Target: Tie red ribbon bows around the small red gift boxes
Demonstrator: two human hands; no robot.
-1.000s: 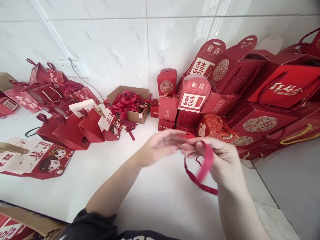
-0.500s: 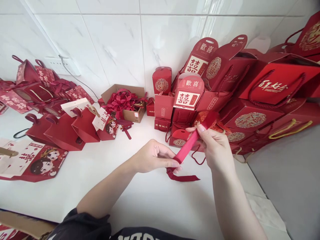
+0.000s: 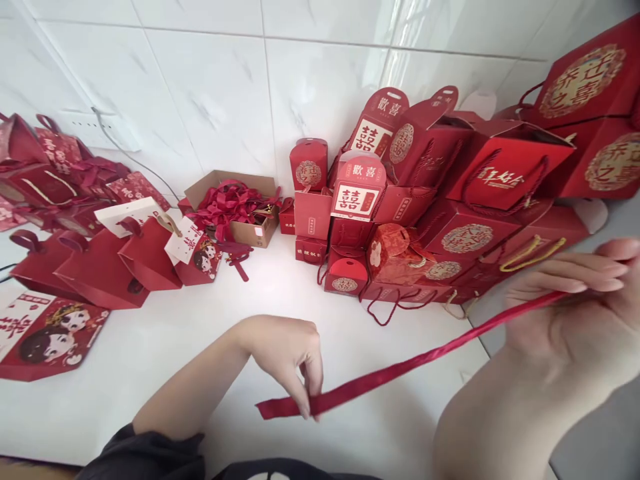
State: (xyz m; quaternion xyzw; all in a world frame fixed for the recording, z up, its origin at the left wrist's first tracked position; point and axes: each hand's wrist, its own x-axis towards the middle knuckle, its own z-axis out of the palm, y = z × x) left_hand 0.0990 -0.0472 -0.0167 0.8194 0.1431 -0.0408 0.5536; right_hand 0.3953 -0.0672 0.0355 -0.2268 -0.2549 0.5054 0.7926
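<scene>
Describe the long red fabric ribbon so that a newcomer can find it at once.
Start at the white table below the white tiled wall. Over it, the left hand pinches the long red ribbon near one end and the right hand holds it farther along. Unlike the red ribbons heaped in the brown cardboard box, it stretches between both hands.

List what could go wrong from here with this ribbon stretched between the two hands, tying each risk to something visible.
The ribbon could slip loose: the left hand pinches it near one end, with only a short tail beyond its grip.
The right hand might bump the stacked red boxes, since it looks close to them, though the true gap is hard to judge.
The loose ribbons heaped in the carton might tangle, as some spill over its rim.
</scene>
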